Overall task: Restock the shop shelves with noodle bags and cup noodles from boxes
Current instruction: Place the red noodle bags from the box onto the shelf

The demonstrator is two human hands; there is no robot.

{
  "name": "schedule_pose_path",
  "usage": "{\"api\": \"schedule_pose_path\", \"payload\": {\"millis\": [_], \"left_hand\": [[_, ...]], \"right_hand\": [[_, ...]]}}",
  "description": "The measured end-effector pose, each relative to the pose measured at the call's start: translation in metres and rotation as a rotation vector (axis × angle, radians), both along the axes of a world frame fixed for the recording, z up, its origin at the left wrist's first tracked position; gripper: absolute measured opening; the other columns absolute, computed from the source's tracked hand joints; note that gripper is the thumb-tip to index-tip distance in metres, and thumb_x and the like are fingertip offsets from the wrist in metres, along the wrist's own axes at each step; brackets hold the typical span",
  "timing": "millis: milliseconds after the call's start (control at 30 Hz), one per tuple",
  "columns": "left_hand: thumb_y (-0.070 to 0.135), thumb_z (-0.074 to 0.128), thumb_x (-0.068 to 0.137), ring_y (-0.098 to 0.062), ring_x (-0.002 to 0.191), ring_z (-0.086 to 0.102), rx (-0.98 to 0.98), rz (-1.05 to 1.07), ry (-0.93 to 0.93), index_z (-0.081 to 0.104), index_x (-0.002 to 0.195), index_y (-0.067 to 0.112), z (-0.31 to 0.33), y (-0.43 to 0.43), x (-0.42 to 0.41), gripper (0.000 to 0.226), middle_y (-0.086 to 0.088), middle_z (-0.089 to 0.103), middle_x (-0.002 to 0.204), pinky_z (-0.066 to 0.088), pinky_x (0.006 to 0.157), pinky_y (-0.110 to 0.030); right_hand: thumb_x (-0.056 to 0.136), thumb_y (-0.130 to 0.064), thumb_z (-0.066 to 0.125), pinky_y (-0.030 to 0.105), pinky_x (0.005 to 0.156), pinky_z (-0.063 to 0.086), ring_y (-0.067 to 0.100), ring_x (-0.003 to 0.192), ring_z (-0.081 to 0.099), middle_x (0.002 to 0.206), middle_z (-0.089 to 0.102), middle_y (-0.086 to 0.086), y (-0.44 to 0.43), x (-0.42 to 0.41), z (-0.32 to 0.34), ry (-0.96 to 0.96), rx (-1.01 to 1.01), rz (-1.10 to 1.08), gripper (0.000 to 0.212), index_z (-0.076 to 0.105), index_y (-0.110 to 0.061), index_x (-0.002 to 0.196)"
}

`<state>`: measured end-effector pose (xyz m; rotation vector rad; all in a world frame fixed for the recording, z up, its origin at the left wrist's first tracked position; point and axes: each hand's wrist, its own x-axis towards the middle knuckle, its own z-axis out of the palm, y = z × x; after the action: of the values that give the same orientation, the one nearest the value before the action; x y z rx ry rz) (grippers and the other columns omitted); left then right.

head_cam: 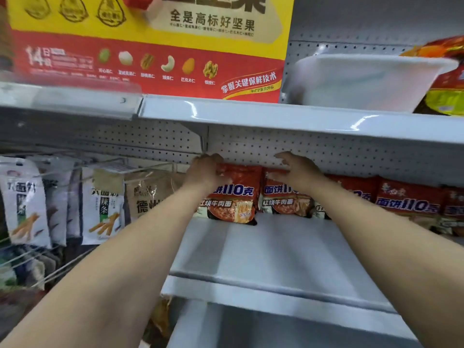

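red foil noodle bags stand in one row at the back of the white metal shelf [263,249], against the pegboard back panel [351,154]. the left hand [204,172] curls its fingers over the top corner of the leftmost noodle bag [233,197], which stands upright at the row's left end. the right hand [298,169] lies on the top of the second noodle bag [281,197], just beside the first. its fingers are bent, but whether they pinch the foil or only press it cannot be told. the other noodle bags [406,199] continue the row to the right, partly behind the right forearm.

step in hand, as judged: squaring these two bags into the row. it is likely done best by holding the tops lightly, since hard pressure could crush the noodle cake. each foot should be pushed back until the faces line up, labels forward.

edges and room: the upper shelf edge [276,114] hangs low over both hands, so they have little room to lift. the shelf's front half lies bare and gives the arms a free way out towards the person. to the left, the hanging snack bags [105,204] on wire hooks sit near the left forearm and could be brushed.
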<state>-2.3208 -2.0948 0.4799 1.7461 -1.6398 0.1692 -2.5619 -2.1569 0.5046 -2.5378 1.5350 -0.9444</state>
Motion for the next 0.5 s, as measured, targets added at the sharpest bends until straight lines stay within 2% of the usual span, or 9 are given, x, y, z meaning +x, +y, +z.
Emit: {"api": "schedule_pose_path", "payload": {"millis": [133, 267, 433, 500], "left_hand": [[0.040, 0.084, 0.071, -0.024, 0.113, 0.061, 0.036, -0.027, 0.059, 0.057, 0.129, 0.022, -0.006, 0.065, 0.010, 0.066, -0.004, 0.065, 0.124, 0.050, 0.097, -0.037], [0.040, 0.087, 0.067, -0.019, 0.114, 0.058, 0.043, -0.025, 0.073, 0.058, 0.127, 0.019, -0.021, 0.139, 0.026, 0.069, 0.003, 0.063, 0.122, 0.047, 0.100, -0.039], [0.043, 0.085, 0.070, -0.029, 0.123, 0.051, 0.109, -0.001, 0.020, 0.058, 0.127, 0.019, -0.042, 0.223, 0.043, 0.067, -0.009, 0.059, 0.131, 0.044, 0.102, -0.040], [0.043, 0.085, 0.071, -0.029, 0.121, 0.053, 0.153, -0.005, 0.005, 0.058, 0.127, 0.018, -0.053, 0.251, 0.047, 0.067, -0.010, 0.060, 0.129, 0.044, 0.100, -0.039]], "right_hand": [[0.080, -0.046, 0.079, 0.036, 0.104, 0.045, 0.026, 0.129, 0.053, 0.148, 0.052, 0.001, 0.066, 0.016, -0.007, 0.130, 0.058, -0.072, 0.079, 0.043, -0.028, 0.148], [0.078, -0.043, 0.082, 0.036, 0.109, 0.041, 0.027, 0.133, 0.050, 0.148, 0.051, 0.003, 0.137, 0.035, -0.024, 0.170, 0.079, -0.082, 0.081, 0.046, -0.025, 0.147], [0.079, -0.046, 0.080, 0.037, 0.109, 0.037, 0.030, 0.137, 0.045, 0.150, 0.049, 0.004, 0.218, 0.045, -0.052, 0.198, 0.129, -0.060, 0.081, 0.044, -0.023, 0.147], [0.079, -0.047, 0.081, 0.035, 0.109, 0.036, 0.030, 0.138, 0.044, 0.151, 0.048, 0.005, 0.243, 0.045, -0.065, 0.198, 0.162, -0.063, 0.081, 0.045, -0.022, 0.147]]}}
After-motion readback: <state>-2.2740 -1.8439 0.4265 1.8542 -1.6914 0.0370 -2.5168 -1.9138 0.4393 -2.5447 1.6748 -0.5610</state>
